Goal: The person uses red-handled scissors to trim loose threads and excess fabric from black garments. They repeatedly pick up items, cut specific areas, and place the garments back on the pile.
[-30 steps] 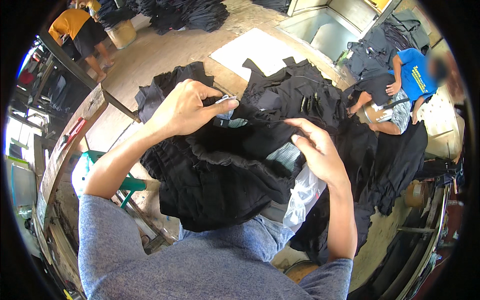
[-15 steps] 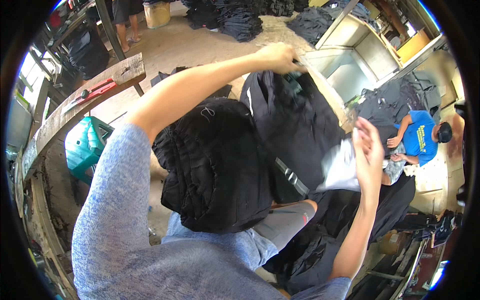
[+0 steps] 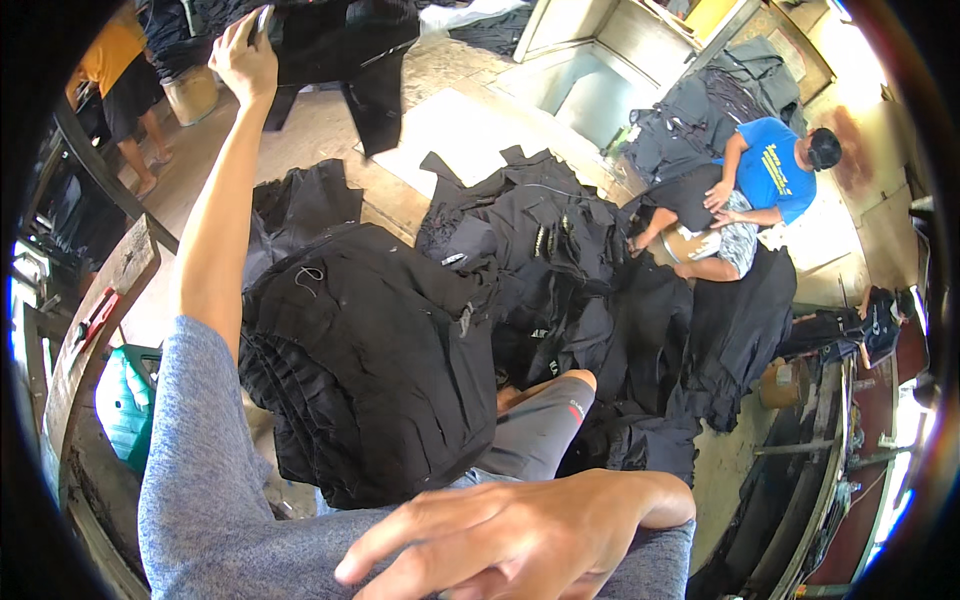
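High at the far left, my left hand [image 3: 245, 62] is closed on the edge of a black garment [image 3: 345, 45], which hangs spread out to the right with loose parts dangling. The garment's top runs past the picture's rim. My right hand [image 3: 520, 540] is close to my body at the lower edge, its fingers apart and no object visible in it. Across my lap lies a thick stack of black garments [image 3: 370, 350], a pale drawstring loop on top. Beyond it spreads a heap of black clothing [image 3: 540, 240].
A person in a blue shirt [image 3: 775, 175] sits at the right among dark cloth piles. On the left, a wooden plank [image 3: 95, 320] carries a red cutter [image 3: 97, 318] above a green plastic stool [image 3: 125, 405]. Someone in orange [image 3: 110, 60] stands far left.
My left hand has swung left and upward with the black garment. My right hand has come back toward my body, and the white patch beside it is gone. The view has shifted.
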Demonstrator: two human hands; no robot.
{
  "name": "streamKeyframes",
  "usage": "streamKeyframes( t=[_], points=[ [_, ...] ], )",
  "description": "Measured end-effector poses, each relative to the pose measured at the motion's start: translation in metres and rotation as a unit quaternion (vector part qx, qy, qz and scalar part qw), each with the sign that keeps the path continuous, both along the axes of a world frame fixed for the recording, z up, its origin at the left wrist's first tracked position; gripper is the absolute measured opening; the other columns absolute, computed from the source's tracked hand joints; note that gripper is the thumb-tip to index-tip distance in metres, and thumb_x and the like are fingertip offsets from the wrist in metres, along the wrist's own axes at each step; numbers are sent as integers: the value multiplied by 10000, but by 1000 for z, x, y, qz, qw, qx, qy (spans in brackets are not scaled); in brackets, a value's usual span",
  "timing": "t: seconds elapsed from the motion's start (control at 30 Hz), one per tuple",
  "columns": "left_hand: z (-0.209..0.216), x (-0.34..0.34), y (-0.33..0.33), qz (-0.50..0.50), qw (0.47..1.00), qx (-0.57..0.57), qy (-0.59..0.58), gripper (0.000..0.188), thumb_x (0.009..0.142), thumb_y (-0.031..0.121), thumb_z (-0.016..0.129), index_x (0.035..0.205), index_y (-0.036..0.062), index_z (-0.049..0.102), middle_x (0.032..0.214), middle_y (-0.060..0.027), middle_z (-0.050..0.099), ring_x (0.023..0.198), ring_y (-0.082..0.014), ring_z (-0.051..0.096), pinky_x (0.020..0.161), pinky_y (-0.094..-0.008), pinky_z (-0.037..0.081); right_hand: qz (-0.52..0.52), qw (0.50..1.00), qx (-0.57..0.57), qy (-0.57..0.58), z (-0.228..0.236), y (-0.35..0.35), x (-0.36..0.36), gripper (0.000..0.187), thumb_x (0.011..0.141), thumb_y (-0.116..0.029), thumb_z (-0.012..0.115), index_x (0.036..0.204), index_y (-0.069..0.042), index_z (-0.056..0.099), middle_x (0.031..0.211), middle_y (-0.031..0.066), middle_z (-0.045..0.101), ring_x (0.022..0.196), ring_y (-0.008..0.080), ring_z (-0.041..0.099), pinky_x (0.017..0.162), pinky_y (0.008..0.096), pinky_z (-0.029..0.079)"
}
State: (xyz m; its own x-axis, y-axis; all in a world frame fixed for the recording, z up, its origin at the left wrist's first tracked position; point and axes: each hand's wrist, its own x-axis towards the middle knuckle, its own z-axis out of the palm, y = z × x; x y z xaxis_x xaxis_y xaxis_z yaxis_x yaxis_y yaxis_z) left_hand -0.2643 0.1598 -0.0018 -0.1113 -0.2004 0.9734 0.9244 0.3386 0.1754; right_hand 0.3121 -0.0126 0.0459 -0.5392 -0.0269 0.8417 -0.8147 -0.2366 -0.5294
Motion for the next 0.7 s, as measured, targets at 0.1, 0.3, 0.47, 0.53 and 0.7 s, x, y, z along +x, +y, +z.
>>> streamKeyframes(
  t=[0.1, 0.3, 0.47, 0.53, 0.7],
  points=[
    [-47, -1, -46, 5, 997, -71, 1, 300, 939, 128, 813, 1225, 205, 854, 1214, -17, 817, 1166, -271, 719, 1075, -456, 472, 15, 998, -53, 16, -5, 15, 0, 353, 1089, -126, 610, 1341, 26, 806, 1396, 345, 669, 1240, 473, 652, 1086, 555, 532],
    [-225, 5, -187, 28, 952, -261, -157, 212, 978, 255, 820, 1099, 83, 850, 1150, -154, 824, 1047, -362, 772, 918, -479, 579, -113, 957, 31, -267, -24, 64, 34, 369, 960, 62, 735, 1297, -65, 812, 1216, 243, 784, 1111, 413, 765, 953, 528, 619],
    [-308, -4, -272, -121, 801, -409, -420, 425, 934, 272, 908, 1309, 88, 830, 1185, -86, 828, 1044, -200, 754, 978, -367, 587, -406, 772, 238, -427, -90, 42, 16, 489, 936, -149, 895, 1394, -60, 748, 1107, 78, 792, 1001, 268, 748, 905, 398, 599],
    [-276, 12, -281, -212, 754, -345, -518, 312, 1002, 232, 853, 1257, 53, 842, 1191, -81, 845, 1033, -176, 765, 946, -363, 590, -418, 764, 208, -446, -108, 23, -7, 585, 950, -304, 904, 1451, -80, 702, 1023, 61, 729, 920, 277, 710, 877, 406, 590],
    [-113, 140, -279, -335, 731, -410, -430, 321, 992, 209, 851, 1282, 73, 832, 1221, -39, 832, 1053, -140, 753, 954, -336, 591, -451, 675, 357, -461, -125, -16, -38, 1017, 894, -529, 886, 1649, -1, 456, 1323, 235, 607, 1123, 399, 647, 927, 475, 610]
  ],
)
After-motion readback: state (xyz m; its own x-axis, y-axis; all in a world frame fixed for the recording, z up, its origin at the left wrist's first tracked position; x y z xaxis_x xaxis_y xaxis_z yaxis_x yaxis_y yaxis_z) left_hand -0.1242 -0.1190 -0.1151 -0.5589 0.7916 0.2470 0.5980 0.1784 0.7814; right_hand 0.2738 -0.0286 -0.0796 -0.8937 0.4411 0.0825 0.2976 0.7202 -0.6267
